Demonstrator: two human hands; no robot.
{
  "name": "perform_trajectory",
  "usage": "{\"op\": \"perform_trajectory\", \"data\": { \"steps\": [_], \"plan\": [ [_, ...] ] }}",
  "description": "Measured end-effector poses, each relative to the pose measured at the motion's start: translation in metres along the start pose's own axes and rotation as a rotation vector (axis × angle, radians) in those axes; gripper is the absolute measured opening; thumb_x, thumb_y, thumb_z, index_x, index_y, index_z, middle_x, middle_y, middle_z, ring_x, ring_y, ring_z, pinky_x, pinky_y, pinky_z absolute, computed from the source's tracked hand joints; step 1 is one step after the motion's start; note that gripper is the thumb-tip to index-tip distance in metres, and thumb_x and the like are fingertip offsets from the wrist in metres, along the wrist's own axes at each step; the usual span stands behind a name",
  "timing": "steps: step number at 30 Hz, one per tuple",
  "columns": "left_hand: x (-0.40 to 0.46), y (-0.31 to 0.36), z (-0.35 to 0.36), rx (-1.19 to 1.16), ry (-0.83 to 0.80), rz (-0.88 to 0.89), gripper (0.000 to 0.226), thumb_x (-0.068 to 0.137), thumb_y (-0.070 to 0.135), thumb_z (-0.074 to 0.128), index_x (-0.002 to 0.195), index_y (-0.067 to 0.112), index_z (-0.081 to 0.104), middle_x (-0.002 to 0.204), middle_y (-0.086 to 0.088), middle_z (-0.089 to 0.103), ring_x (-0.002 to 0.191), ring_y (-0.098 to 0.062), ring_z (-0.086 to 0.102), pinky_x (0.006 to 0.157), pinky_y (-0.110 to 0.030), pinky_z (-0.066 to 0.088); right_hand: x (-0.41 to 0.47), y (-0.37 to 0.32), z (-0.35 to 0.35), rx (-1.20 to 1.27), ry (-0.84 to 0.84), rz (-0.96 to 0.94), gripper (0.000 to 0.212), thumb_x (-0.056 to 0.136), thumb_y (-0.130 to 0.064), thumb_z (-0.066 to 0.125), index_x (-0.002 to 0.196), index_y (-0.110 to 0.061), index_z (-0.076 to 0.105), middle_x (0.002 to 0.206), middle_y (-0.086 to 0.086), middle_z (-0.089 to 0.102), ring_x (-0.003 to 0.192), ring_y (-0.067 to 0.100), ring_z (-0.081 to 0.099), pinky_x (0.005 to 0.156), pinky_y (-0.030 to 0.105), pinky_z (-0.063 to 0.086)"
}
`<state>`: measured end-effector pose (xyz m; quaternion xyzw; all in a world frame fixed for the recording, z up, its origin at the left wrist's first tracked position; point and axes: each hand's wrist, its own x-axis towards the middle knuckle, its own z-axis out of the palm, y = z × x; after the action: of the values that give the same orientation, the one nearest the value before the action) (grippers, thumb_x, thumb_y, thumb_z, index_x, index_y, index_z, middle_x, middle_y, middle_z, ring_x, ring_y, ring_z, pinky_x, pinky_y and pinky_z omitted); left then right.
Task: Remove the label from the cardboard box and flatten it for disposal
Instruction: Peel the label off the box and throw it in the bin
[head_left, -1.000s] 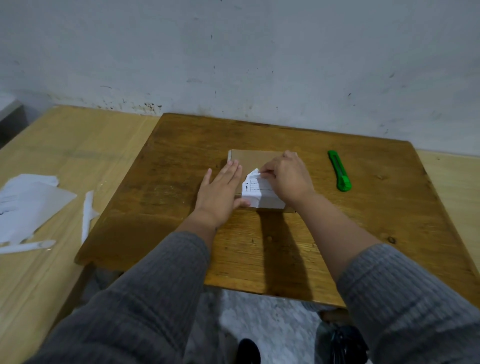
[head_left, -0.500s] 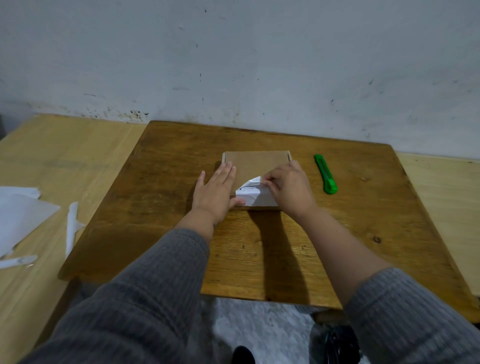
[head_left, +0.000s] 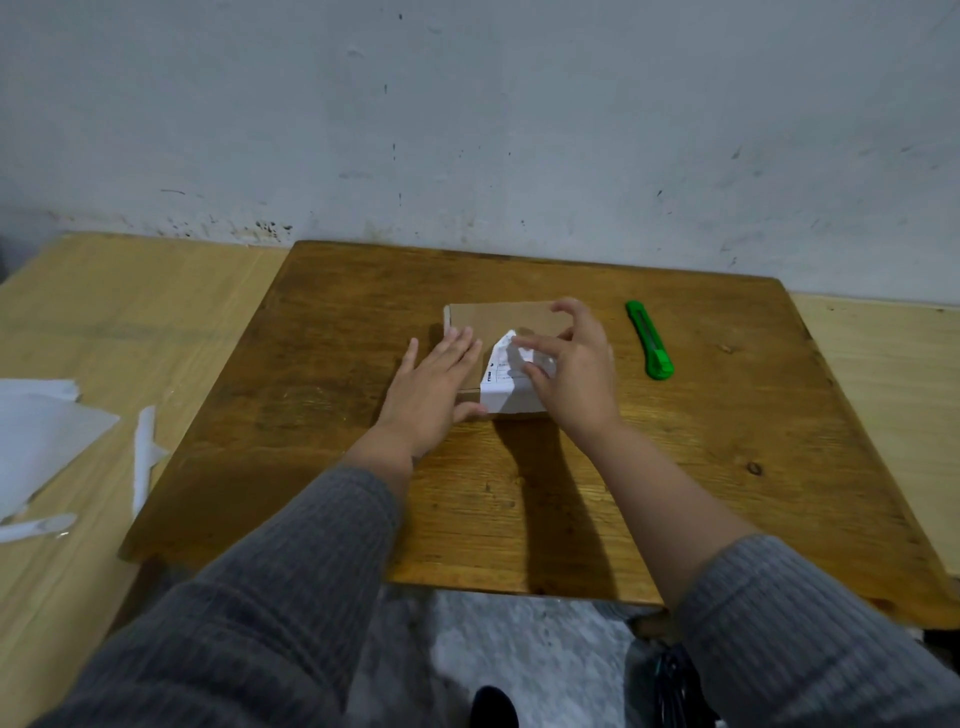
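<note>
Mid-peel at a dark wooden table (head_left: 322, 415): the left hand (head_left: 434, 392) lies flat and open on a small brown cardboard box (head_left: 498, 322), while the right hand (head_left: 571, 371), on the box's right side, pinches the crumpled white label (head_left: 501, 382), which likely needs pulling nearer to come free.

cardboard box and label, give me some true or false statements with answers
1. The left hand lies flat on the cardboard box. True.
2. The label is fully off the box. False: it is partly peeled, its near part still on the box.
3. The green utility knife is in the right hand. False: it lies on the wooden table, right of the box.
4. The right hand's fingers are at the peeled label. True.
5. The box is already flattened. False: it still has a near side wall.
</note>
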<state>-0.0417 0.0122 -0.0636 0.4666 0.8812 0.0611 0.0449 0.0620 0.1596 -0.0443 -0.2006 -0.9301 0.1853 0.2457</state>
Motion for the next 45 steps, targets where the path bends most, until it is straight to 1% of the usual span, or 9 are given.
{"op": "perform_trajectory", "data": {
  "steps": [4,6,8,11,14,18,26,40,45],
  "plan": [
    [-0.004,-0.001,0.001,0.049,0.044,0.020,0.082,0.092,0.051,0.051,0.154,0.020,0.008,0.162,0.003,0.004,0.148,-0.010,-0.002,0.121,-0.043,-0.002,0.004,-0.006,-0.001,-0.282,0.000,-0.158,0.035,0.073,-0.025,0.075,0.107,-0.028,0.069,0.134,-0.002,0.052,0.127,0.027,0.041,0.111,0.049,0.013],
    [-0.005,-0.001,0.002,0.077,0.030,0.019,0.078,0.094,0.050,0.048,0.154,0.020,0.008,0.162,0.004,0.003,0.148,-0.009,-0.001,0.121,-0.042,-0.001,0.010,-0.009,-0.001,-0.312,-0.034,-0.229,0.035,0.075,-0.022,0.073,0.110,-0.025,0.068,0.131,-0.003,0.058,0.130,0.023,0.042,0.114,0.054,0.001],
    [-0.005,-0.002,0.001,0.083,0.016,0.016,0.075,0.095,0.048,0.046,0.154,0.021,0.008,0.162,0.005,0.002,0.148,-0.009,-0.002,0.120,-0.040,0.000,0.014,-0.010,0.001,-0.306,-0.113,-0.264,0.030,0.082,-0.022,0.068,0.112,-0.026,0.068,0.122,-0.005,0.064,0.126,0.018,0.049,0.114,0.051,-0.003],
    [-0.005,-0.002,0.001,0.082,0.017,0.009,0.074,0.096,0.049,0.045,0.154,0.023,0.008,0.162,0.007,0.002,0.147,-0.007,-0.001,0.120,-0.040,0.001,0.020,-0.008,0.003,-0.235,-0.172,-0.245,0.021,0.086,-0.024,0.064,0.106,-0.026,0.071,0.110,-0.006,0.070,0.110,0.019,0.059,0.112,0.044,0.014],
    [-0.003,-0.001,-0.001,0.077,0.000,-0.022,0.073,0.096,0.048,0.045,0.154,0.025,0.007,0.162,0.009,0.002,0.147,-0.006,0.000,0.120,-0.042,0.002,0.027,-0.009,0.003,-0.181,-0.187,-0.237,0.015,0.087,-0.024,0.063,0.098,-0.025,0.074,0.096,-0.005,0.074,0.094,0.019,0.063,0.101,0.039,0.031],
    [0.003,0.000,-0.003,0.048,-0.010,-0.046,0.072,0.096,0.046,0.046,0.154,0.026,0.007,0.162,0.010,0.001,0.147,-0.005,0.000,0.119,-0.044,0.004,0.027,-0.001,0.002,-0.072,-0.243,-0.144,0.014,0.086,-0.020,0.063,0.094,-0.021,0.075,0.090,-0.001,0.075,0.088,0.024,0.063,0.088,0.035,0.044],
    [0.005,0.000,-0.001,0.053,-0.007,-0.077,0.073,0.095,0.044,0.049,0.154,0.029,0.007,0.161,0.011,0.002,0.147,-0.005,0.000,0.118,-0.045,0.005,0.012,0.000,-0.007,-0.025,-0.223,0.032,0.013,0.086,-0.021,0.064,0.092,-0.021,0.075,0.090,0.002,0.074,0.093,0.022,0.061,0.081,0.030,0.046],
    [0.001,0.009,-0.006,0.086,-0.029,-0.083,0.074,0.096,0.043,0.047,0.154,0.024,0.005,0.162,0.007,0.000,0.148,-0.009,-0.003,0.120,-0.047,0.002,-0.029,0.000,-0.029,0.070,-0.186,0.095,0.011,0.084,-0.019,0.068,0.091,-0.018,0.076,0.088,0.000,0.075,0.079,0.015,0.066,0.074,0.027,0.052],
    [-0.006,0.010,-0.004,0.069,0.021,-0.019,0.069,0.101,0.041,0.036,0.154,0.018,-0.001,0.162,0.001,-0.007,0.147,-0.012,-0.010,0.119,-0.051,-0.006,-0.028,0.000,-0.023,0.119,-0.154,0.120,0.017,0.087,-0.022,0.064,0.101,-0.019,0.074,0.097,-0.001,0.075,0.088,0.013,0.067,0.085,0.036,0.053]
  ]
}}
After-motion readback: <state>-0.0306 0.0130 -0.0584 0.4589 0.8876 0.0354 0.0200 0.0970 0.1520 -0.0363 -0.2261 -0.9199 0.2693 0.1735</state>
